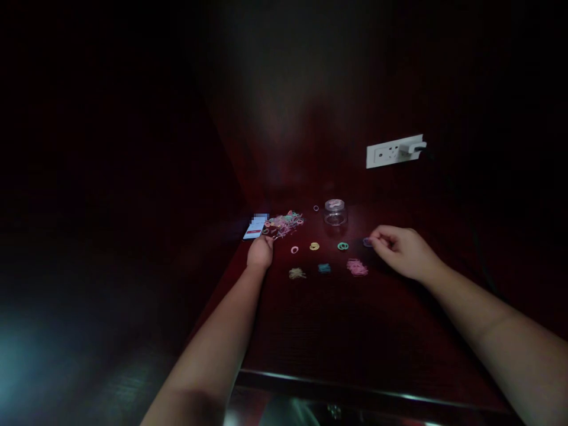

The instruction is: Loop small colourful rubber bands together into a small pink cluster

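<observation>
The fingers (380, 232) of the right hand (406, 252) were drawn nearly together at the purple hair ties (367, 242) on the table (310, 331); whether they gripped one could not be told. The left hand (260, 253), fingers curled, was beside the mixed elastic heap (287, 223), its hold unclear. Green hair ties (342, 246) and yellow hair ties (314, 246) lay between the hands.

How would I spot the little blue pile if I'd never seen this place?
On the dark red table, find the clear jar. Come closer, past the green rings. There the blue pile sits between a pale pile and a pink pile, the only blue one of those three.
</observation>
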A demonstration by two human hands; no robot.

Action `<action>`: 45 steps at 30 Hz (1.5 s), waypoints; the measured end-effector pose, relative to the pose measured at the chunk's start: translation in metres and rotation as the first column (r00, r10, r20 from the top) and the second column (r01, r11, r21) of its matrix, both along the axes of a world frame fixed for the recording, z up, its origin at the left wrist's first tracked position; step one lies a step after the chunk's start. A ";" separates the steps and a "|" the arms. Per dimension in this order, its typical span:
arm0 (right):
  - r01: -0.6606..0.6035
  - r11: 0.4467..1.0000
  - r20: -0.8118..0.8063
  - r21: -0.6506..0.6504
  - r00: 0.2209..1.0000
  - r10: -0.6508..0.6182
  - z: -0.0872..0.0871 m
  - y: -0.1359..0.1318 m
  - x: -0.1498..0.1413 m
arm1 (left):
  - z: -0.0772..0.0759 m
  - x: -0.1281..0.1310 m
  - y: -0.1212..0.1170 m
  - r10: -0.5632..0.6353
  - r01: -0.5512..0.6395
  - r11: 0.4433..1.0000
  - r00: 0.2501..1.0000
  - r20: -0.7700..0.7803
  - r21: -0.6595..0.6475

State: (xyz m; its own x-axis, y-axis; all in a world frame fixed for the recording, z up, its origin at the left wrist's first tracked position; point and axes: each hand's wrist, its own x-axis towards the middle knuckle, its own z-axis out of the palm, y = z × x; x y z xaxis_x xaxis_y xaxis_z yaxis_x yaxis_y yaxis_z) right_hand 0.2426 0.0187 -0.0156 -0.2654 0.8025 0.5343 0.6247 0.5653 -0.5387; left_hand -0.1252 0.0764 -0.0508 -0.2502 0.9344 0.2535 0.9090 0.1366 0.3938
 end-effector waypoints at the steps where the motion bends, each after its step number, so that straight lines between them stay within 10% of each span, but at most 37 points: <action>1: -0.005 1.000 0.001 -0.003 1.000 0.005 0.000 0.000 0.000 | 0.000 0.000 -0.004 -0.012 0.012 1.000 1.000 0.015 0.010; 8: -0.045 0.998 0.025 -0.049 0.999 0.046 0.001 -0.001 -0.007 | 0.014 0.028 -0.030 -0.224 0.218 0.969 0.973 0.049 0.114; 18: -0.282 0.934 -0.108 -0.221 0.958 0.264 -0.001 -0.015 -0.025 | 0.043 0.145 -0.079 -0.650 0.629 0.742 0.759 0.020 0.231; 45: -0.321 0.917 -0.058 -0.235 0.947 0.317 0.002 -0.012 -0.019 | 0.033 0.128 -0.074 -0.794 0.764 0.606 0.600 0.102 0.220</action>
State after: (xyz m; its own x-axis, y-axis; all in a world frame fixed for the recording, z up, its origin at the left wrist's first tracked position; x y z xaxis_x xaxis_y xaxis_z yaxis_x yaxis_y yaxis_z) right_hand 0.2236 0.0065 -0.0132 -0.5203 0.7812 0.3450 0.4214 0.5863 -0.6919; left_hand 0.0031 0.0027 -0.0175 0.5041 0.7512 0.4260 0.5562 -0.6598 0.5052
